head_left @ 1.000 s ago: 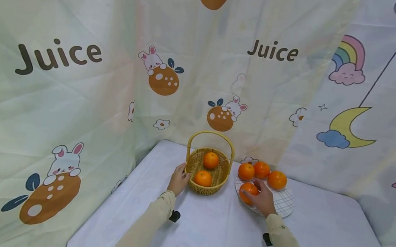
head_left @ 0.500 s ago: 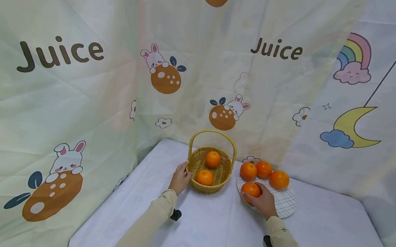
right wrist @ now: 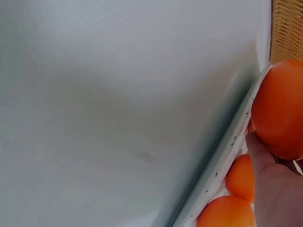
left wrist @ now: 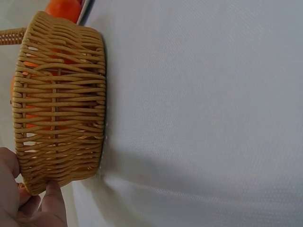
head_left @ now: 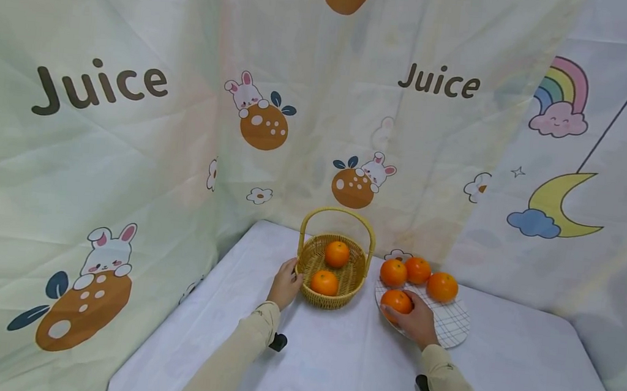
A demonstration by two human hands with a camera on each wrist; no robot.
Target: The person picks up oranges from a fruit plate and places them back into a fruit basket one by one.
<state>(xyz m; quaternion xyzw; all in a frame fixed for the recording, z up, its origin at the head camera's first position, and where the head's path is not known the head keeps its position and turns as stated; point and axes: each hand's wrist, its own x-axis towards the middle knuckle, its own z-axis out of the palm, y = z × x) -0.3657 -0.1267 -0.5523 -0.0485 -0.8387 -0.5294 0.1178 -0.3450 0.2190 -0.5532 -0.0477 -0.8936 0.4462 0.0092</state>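
Note:
A woven yellow basket [head_left: 346,281] with a hoop handle stands on the white cloth and holds two oranges [head_left: 337,254]. My left hand [head_left: 288,279] grips the basket's left rim; in the left wrist view its thumb [left wrist: 53,201] presses on the basket wall [left wrist: 59,109]. To the right lies a white grid-patterned plate [head_left: 451,324] with several oranges. My right hand [head_left: 407,310] curls round the nearest orange [head_left: 396,300] at the plate's front left. The right wrist view shows that orange [right wrist: 279,109] against my fingers [right wrist: 272,184], at the plate rim [right wrist: 222,165].
Three more oranges [head_left: 417,269] sit along the plate's far side. Printed cloth backdrops [head_left: 129,144] hang close behind and to the left of the table. The white tablecloth [head_left: 344,363] stretches toward me, and the table edge drops off at lower left.
My right hand's fingers have settled lower round the front orange on the plate. The left hand stays on the basket rim.

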